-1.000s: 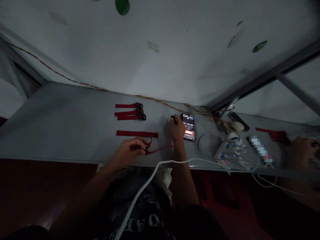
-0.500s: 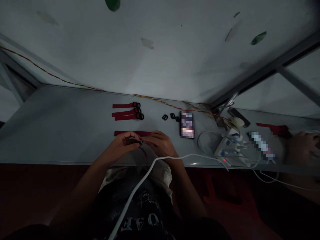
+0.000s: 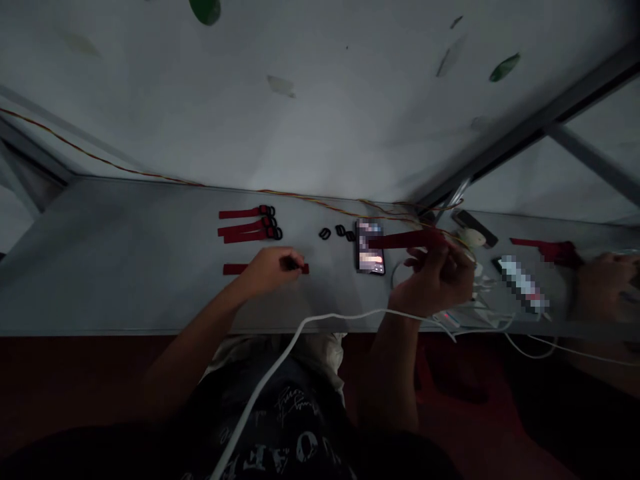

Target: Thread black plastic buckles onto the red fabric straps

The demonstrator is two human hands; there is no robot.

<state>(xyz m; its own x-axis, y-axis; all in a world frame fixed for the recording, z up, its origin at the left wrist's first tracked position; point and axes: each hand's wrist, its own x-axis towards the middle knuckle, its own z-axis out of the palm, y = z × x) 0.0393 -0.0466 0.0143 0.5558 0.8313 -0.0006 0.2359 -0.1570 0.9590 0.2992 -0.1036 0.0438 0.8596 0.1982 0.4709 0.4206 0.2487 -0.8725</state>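
My right hand (image 3: 435,280) is raised over the right part of the table, its fingers pinching a red webbing strap (image 3: 405,240). The strap stretches left across the phone (image 3: 371,263). My left hand (image 3: 273,270) is closed above another red strap (image 3: 235,269) that lies flat on the table. Something dark shows at its fingertips, too small and dim to name. Three red straps with black buckles (image 3: 245,235) lie side by side behind my left hand. Black slide buckles (image 3: 325,234) lie loose between those straps and the phone.
A white power strip (image 3: 453,319) with plugs sits on the grey table (image 3: 125,267), partly behind my right hand. A white cable (image 3: 330,315) crosses in front of me. At the far right are a co-worker's hand (image 3: 603,283), a second phone (image 3: 523,283) and more red strap (image 3: 555,252).
Both hands came together at the strap, then parted. My right hand has swung right and up with a red strap. My left hand has moved slightly up and right.
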